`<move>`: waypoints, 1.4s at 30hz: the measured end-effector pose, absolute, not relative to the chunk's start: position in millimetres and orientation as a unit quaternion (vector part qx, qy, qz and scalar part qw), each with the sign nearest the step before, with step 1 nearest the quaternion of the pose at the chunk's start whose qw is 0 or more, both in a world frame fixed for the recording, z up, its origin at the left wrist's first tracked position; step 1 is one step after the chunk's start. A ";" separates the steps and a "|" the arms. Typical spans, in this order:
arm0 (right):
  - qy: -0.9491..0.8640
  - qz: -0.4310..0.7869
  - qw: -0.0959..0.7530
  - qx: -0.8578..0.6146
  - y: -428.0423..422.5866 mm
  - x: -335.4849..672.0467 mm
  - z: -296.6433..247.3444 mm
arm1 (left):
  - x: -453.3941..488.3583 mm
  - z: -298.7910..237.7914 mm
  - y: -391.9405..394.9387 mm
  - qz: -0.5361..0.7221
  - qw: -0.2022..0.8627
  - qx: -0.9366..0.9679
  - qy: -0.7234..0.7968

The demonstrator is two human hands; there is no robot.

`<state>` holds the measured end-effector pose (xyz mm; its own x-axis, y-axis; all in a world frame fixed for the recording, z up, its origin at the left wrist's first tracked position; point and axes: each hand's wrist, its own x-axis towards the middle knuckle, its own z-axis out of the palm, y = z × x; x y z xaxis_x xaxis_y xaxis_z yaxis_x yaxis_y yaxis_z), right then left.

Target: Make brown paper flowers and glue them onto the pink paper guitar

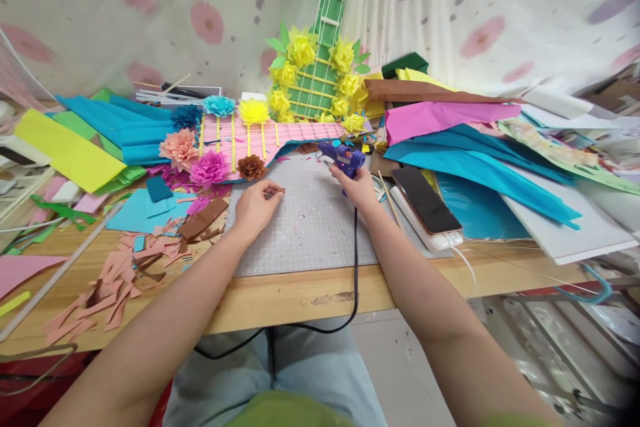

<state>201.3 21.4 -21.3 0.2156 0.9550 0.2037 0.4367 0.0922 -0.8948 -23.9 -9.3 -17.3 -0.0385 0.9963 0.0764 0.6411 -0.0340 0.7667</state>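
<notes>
My right hand [357,188] is wrapped round a purple-blue hot glue gun [345,157], whose black cord runs down over the table edge. The gun's nozzle points left, above the grey cutting mat [310,233]. Over the mat's left side, my left hand [257,208] pinches a small brown paper piece [282,191] between thumb and fingers. Just beyond it lies a pink paper guitar [240,137] with yellow strips, trimmed with several paper flowers; a brown paper flower [251,167] sits closest to the left hand.
A green paper guitar [320,77] with yellow flowers leans at the back. Paper scraps [113,283] litter the table's left side. At right lie a phone [425,197] on a white power bank, a wooden stick [391,200] and blue crepe paper [490,167].
</notes>
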 end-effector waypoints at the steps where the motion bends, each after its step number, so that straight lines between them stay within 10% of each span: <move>1: -0.561 0.302 0.504 -0.583 21.6 202.2 -20.3 | -24.4 -16.8 -9.8 0.324 0.263 0.641 0.644; 9: -0.634 0.453 0.400 -0.483 5.9 193.5 -9.7 | -33.2 -26.3 -0.6 0.364 0.311 0.616 0.626; 42: -0.743 0.372 0.254 -0.495 3.7 194.9 -6.7 | -35.6 -26.7 2.1 0.367 0.391 0.570 0.622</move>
<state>194.9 3.7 -6.7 -0.3811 0.9245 0.0098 0.5464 0.2338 -0.8042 -35.6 2.1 -26.7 -0.0445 0.9967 -0.0677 0.4230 0.0802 0.9026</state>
